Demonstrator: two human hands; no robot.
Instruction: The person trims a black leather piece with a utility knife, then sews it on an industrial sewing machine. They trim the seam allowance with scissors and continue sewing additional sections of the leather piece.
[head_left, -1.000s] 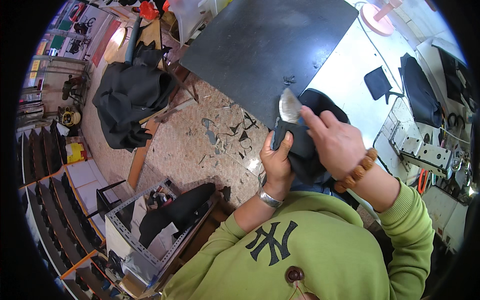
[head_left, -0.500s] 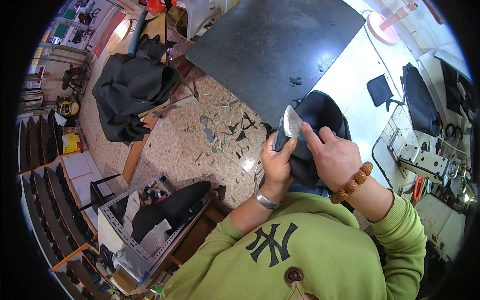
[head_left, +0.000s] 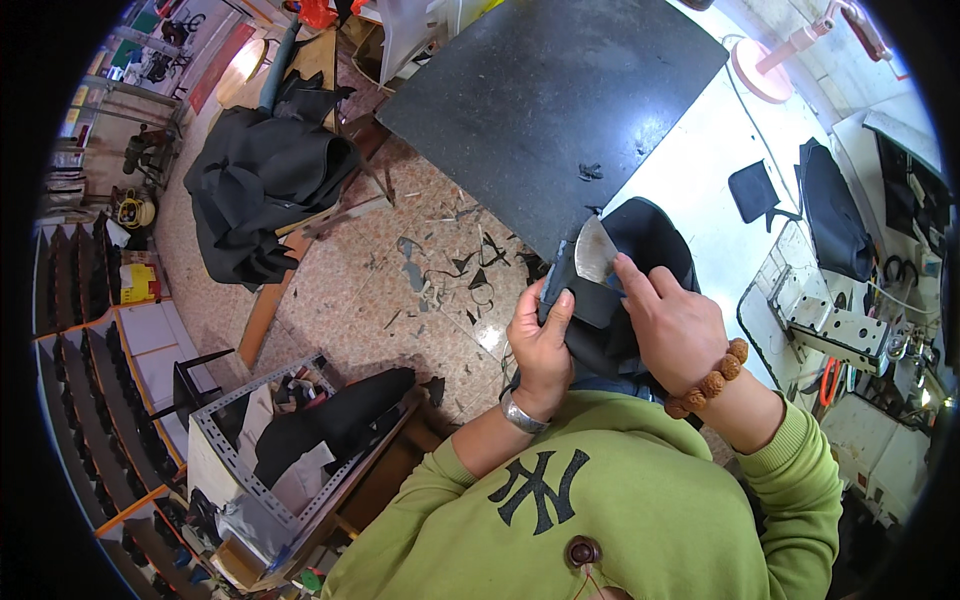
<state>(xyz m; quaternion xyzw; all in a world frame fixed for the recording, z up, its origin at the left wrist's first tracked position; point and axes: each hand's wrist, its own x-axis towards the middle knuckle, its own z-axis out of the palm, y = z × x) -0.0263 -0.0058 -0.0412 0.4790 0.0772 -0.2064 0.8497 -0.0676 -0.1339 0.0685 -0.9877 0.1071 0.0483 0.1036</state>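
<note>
My right hand (head_left: 678,322) is closed on a leather knife whose broad, curved silver blade (head_left: 595,252) points away from me. One finger is extended along the back of the blade; the handle is mostly hidden under the hand. With its thumb on top, my left hand (head_left: 542,345) grips a black leather piece (head_left: 597,302) with a bluish-grey edge. The blade lies over or against this piece; exact contact cannot be made out. Behind the knife, a rounded black leather part (head_left: 655,238) bulges up at the corner of the dark work mat (head_left: 540,110).
Black scraps (head_left: 480,270) litter the tiled floor. Left, black sheet material (head_left: 265,190) is heaped up, with an open metal-framed box (head_left: 300,490) nearer me. On the white table (head_left: 690,160) at right lie a black flap (head_left: 754,191) and a perforated metal bracket (head_left: 835,325).
The blade has shifted slightly right and turned, and more of the black piece beneath it shows. My left hand has moved a little left and nearer me.
</note>
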